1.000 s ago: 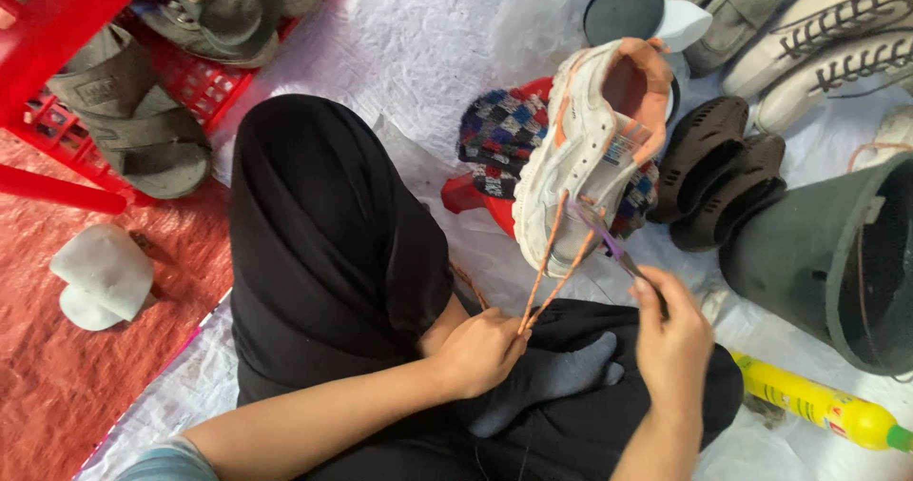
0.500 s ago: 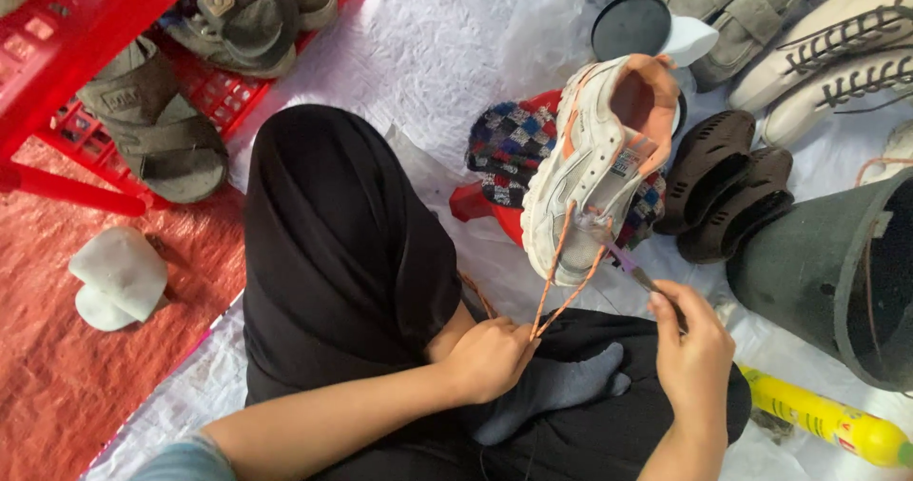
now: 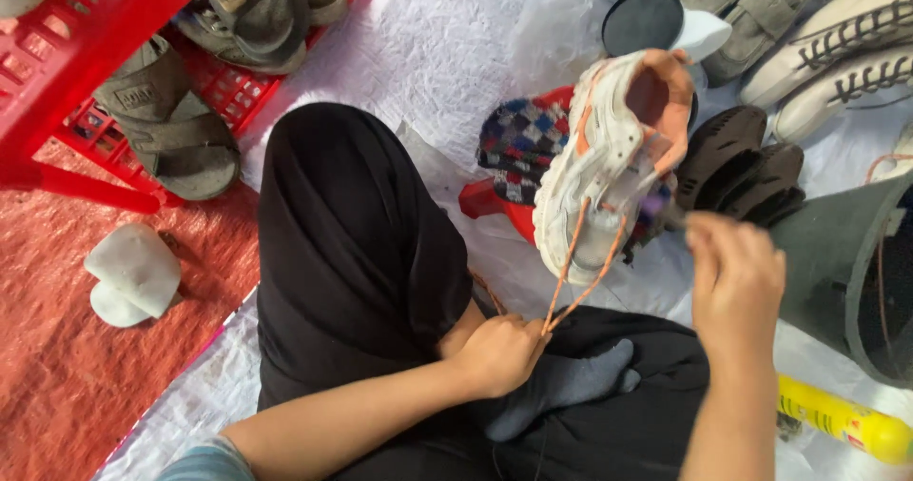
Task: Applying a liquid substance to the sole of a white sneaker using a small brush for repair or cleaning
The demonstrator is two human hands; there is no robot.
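A white sneaker with an orange lining stands tilted, toe down, in front of my knee. Two strands of its orange lace run down to my left hand, which pinches them taut above my lap. My right hand is raised beside the sneaker's right side, fingers closed on a thin purple-tipped tool that touches the shoe. My black-clothed knee and grey sock lie below.
A red rack with grey sandals stands at the upper left. A white cap-like thing lies on the red mat. Dark brown sandals, white laced shoes, a grey bucket, a yellow bottle and a checked cloth surround me.
My right hand has risen from my lap to the sneaker's side with the tool. The left hand keeps hold of the lace, which is now pulled tighter.
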